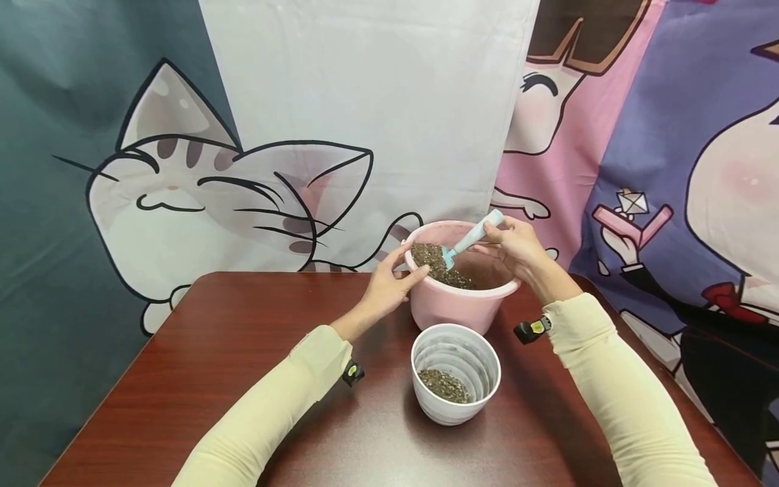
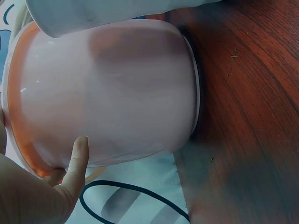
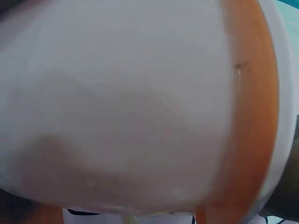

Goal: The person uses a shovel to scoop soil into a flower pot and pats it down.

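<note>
A pink bucket (image 1: 447, 311) stands on the table with dark, speckled soil (image 1: 429, 257) heaped toward its left side. My left hand (image 1: 389, 281) grips the bucket's left rim. In the left wrist view, fingers (image 2: 79, 156) lie against the bucket's outer wall (image 2: 117, 93). My right hand (image 1: 517, 247) is over the bucket's right side and holds the handle of a light-blue hand trowel (image 1: 471, 237), whose blade end is in the soil. Its exact finger placement is partly hidden. The right wrist view is filled by the bucket's wall (image 3: 131, 70).
A white ribbed pot (image 1: 456, 412) with some soil (image 1: 444, 385) at its bottom stands just in front of the bucket. Both are on a dark red-brown wooden table (image 1: 243, 358). A cartoon-printed cloth (image 1: 377, 88) hangs behind the table.
</note>
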Available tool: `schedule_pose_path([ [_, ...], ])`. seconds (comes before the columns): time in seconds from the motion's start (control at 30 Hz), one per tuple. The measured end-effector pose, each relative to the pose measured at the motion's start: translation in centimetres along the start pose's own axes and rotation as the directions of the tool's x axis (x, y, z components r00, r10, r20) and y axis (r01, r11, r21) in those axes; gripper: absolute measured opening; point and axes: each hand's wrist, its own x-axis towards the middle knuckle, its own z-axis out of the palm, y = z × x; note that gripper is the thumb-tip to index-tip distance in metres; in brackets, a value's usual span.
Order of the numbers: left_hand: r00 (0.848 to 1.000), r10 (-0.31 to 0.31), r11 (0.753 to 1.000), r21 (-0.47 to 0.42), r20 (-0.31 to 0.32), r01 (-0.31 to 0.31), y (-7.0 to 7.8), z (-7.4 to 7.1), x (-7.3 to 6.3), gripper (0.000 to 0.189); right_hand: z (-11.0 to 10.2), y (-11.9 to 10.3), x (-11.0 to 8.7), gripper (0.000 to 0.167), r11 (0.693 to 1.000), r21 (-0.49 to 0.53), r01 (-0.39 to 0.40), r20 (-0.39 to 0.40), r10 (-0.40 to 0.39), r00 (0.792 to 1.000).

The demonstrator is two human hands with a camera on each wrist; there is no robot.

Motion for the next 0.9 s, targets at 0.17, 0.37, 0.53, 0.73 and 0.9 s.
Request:
schedule_pose_path([
  [0.17, 1.000, -0.007, 1.000, -0.007, -0.006, 0.006, -0.1, 0.1, 0.0, 0.071, -0.8, -0.5, -0.4, 0.015, 0.997, 0.072, -0.018, 0.014, 0.017, 1.000],
  [0.37, 1.000, -0.001, 1.000, -0.023, -0.015, 0.001, 0.0, 0.1, -0.1, 0.074, -1.7, -1.1, -1.2, 0.010, 0.991, 0.131, -0.013, 0.047, 0.007, 0.999],
  [0.53, 1.000, -0.009, 0.999, 0.032, -0.010, 0.009, 0.1, -0.4, -0.4, 0.078, -2.6, -1.4, -1.6, 0.014, 0.984, 0.176, 0.009, 0.065, -0.021, 0.998],
  [0.73, 0.995, 0.070, 0.995, 0.071, -0.065, -0.065, 0.3, -1.5, -2.5, 0.075, -3.3, -1.8, -1.9, 0.007, 0.975, 0.211, 0.075, 0.079, -0.093, 0.993],
  [0.9, 0.978, 0.188, 0.977, 0.117, -0.087, -0.177, 0.0, -1.8, -5.1, 0.061, -3.6, -2.2, -2.3, 0.006, 0.968, 0.234, 0.092, 0.083, -0.114, 0.990],
])
